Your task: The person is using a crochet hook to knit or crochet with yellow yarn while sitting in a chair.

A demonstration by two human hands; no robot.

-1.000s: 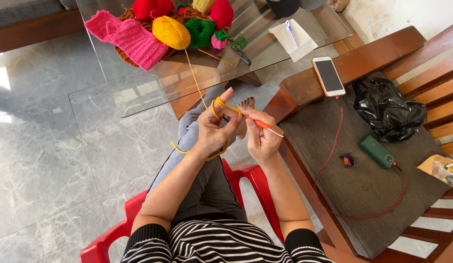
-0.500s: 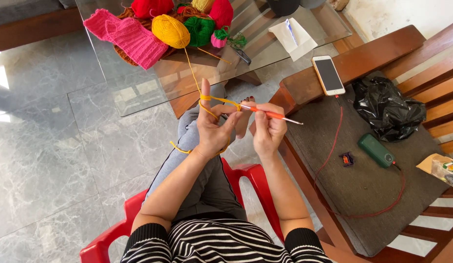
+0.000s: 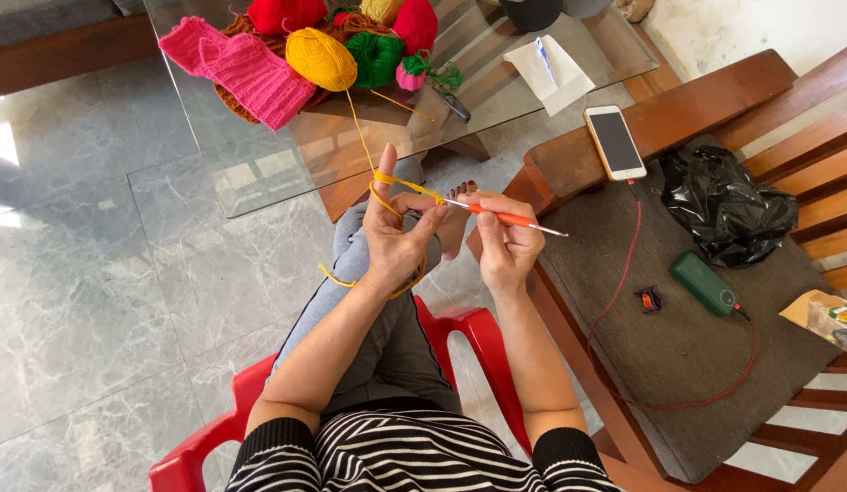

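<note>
Left hand (image 3: 393,232): raised with the index finger upright, orange-yellow yarn strand (image 3: 401,185) looped round it to keep it taut; fingers loosely curled on the strand.
Right hand (image 3: 505,241): clenched on the orange crochet hook (image 3: 505,218), tip meeting the strand beside the left fingers.
Yellow yarn ball (image 3: 321,58): on the far glass bench (image 3: 260,164), feeding the strand down.
Smartphone (image 3: 615,142): on the right wooden armrest, on a red cable.

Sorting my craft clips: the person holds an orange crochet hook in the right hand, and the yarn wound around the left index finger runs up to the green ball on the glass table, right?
Not quite. The head view shows the yarn strand on the left hand runs to the yellow ball, not the green one. The right hand does hold the orange crochet hook, and the ball sits on the glass table.
</note>
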